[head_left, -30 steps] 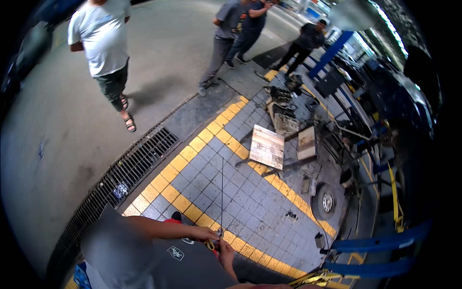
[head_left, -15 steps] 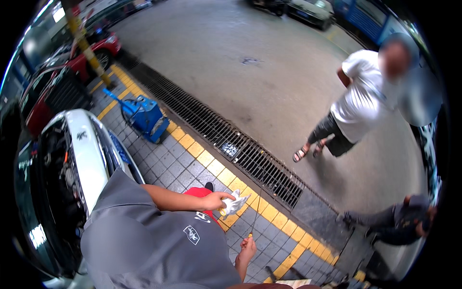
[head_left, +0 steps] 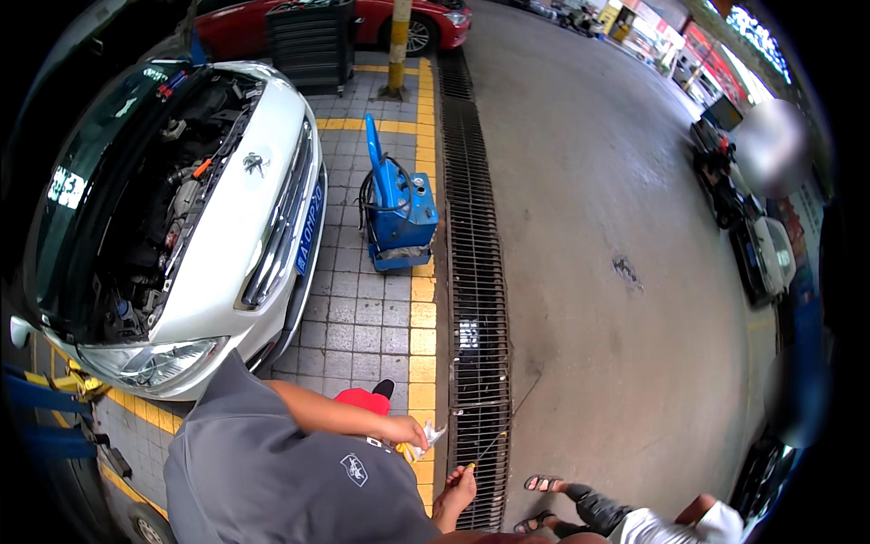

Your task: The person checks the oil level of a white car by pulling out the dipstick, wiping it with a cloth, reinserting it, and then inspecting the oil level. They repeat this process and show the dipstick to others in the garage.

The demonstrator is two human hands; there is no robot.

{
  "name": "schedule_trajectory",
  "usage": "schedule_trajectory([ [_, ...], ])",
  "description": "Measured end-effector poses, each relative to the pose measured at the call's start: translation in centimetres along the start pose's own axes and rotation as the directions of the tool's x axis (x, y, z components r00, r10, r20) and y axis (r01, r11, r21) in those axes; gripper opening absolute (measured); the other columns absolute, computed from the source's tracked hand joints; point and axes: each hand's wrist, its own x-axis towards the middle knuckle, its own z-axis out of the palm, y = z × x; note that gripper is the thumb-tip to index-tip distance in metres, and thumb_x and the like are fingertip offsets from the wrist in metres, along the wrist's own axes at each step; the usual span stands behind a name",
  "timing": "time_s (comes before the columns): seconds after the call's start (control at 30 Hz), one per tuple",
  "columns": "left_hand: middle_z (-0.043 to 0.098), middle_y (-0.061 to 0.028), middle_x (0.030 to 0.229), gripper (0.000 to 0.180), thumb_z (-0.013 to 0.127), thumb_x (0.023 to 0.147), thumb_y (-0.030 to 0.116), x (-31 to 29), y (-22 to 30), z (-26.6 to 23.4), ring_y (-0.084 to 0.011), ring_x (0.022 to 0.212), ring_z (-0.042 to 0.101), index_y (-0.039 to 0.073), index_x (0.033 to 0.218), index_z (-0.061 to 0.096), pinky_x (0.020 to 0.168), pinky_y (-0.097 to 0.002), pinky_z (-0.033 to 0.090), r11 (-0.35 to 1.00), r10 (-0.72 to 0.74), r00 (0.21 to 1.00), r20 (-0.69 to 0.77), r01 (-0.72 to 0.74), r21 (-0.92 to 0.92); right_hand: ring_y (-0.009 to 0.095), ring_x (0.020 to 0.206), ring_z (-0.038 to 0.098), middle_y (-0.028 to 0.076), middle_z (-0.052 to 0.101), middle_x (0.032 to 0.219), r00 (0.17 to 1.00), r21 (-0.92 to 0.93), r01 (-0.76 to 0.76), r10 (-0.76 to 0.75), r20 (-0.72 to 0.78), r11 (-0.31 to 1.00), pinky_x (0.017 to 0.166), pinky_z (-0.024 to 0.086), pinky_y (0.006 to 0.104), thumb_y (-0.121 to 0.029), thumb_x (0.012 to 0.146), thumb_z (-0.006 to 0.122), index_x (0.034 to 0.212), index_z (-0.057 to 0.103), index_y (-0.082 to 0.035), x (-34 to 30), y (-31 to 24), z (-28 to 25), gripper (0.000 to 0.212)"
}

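Note:
My left hand [head_left: 405,430] is closed on a crumpled white cloth [head_left: 430,440] with a yellow part, held in front of my grey shirt. Just to the right and nearer, my right hand [head_left: 458,490] pinches the yellow end of a dipstick [head_left: 493,442]. Its thin, dark rod points away to the right, over the floor grate. The cloth and the dipstick are apart. On the left stands a white car [head_left: 281,150] with its engine bay [head_left: 177,204] uncovered.
A blue wheeled machine [head_left: 399,218] with a hose stands beyond my hands, beside the long metal drain grate [head_left: 476,272]. Behind it are a yellow post [head_left: 399,45], a dark tool cabinet [head_left: 311,45] and a red car [head_left: 444,23]. A person in a white shirt [head_left: 634,526] is at lower right.
My view has swung left, bringing the white car and blue machine further into it. The person in white now appears at lower right. Both hands keep hold of the cloth and dipstick.

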Motion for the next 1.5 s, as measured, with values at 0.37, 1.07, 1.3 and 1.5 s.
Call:
schedule_trajectory([
  [0.37, 0.063, -0.0126, 0.109, 0.055, 0.068, 0.076, -0.002, 7.6, 14.4, -11.1, -0.0177, 0.092, 0.064, 0.005, 0.129, 0.054, 0.076, -0.0278, 0.052, 0.854, 0.106, 0.728, -0.677, -0.416, -0.312, 0.009, 0.07, 0.055, 0.004, 0.063, 0.08, 0.894, -0.18, 0.122, -0.03, 0.446, 0.976, 0.066, 0.046, 0.0226, -0.019, 0.097, 0.056, 0.087, 0.06, -0.002, 17.3, -11.5, 13.9, 0.02],
  [1.07, 0.056, -0.0014, 0.078, 0.009, 0.059, 0.084, 0.008, 32.4, 42.7, -31.1, -0.0107, 0.068, 0.056, 0.005, 0.092, 0.058, 0.056, -0.0274, 0.045, 0.762, 0.147, 0.787, -0.599, -0.476, -0.439, 0.01, 0.073, 0.057, 0.004, 0.064, 0.079, 0.655, -0.294, 0.441, -0.081, 0.751, 0.848, 0.071, 0.046, 0.0244, -0.016, 0.096, 0.058, 0.084, 0.061, 0.001, 51.9, -31.8, 39.3, 0.02],
  [1.3, 0.067, -0.0046, 0.093, 0.02, 0.061, 0.087, 0.01, 38.7, 54.8, -44.1, -0.0138, 0.084, 0.066, 0.005, 0.107, 0.061, 0.069, -0.0286, 0.054, 0.598, 0.274, 0.879, -0.39, -0.473, -0.647, 0.011, 0.076, 0.055, 0.003, 0.061, 0.079, 0.646, -0.382, 0.542, -0.08, 0.759, 0.749, 0.073, 0.045, 0.0258, -0.018, 0.096, 0.058, 0.084, 0.06, 0.0, 60.5, -38.4, 53.3, 0.022],
  [1.5, 0.065, -0.0089, 0.107, 0.026, 0.056, 0.089, 0.007, 37.0, 62.5, -55.2, -0.0189, 0.099, 0.065, 0.004, 0.115, 0.056, 0.085, -0.0325, 0.053, 0.292, 0.208, 0.725, -0.657, -0.687, -0.666, 0.01, 0.076, 0.054, 0.002, 0.06, 0.079, 0.585, -0.38, 0.579, -0.042, 0.81, 0.722, 0.073, 0.044, 0.0254, -0.019, 0.098, 0.055, 0.084, 0.06, 0.0, 70.0, -42.0, 65.8, 0.024],
])
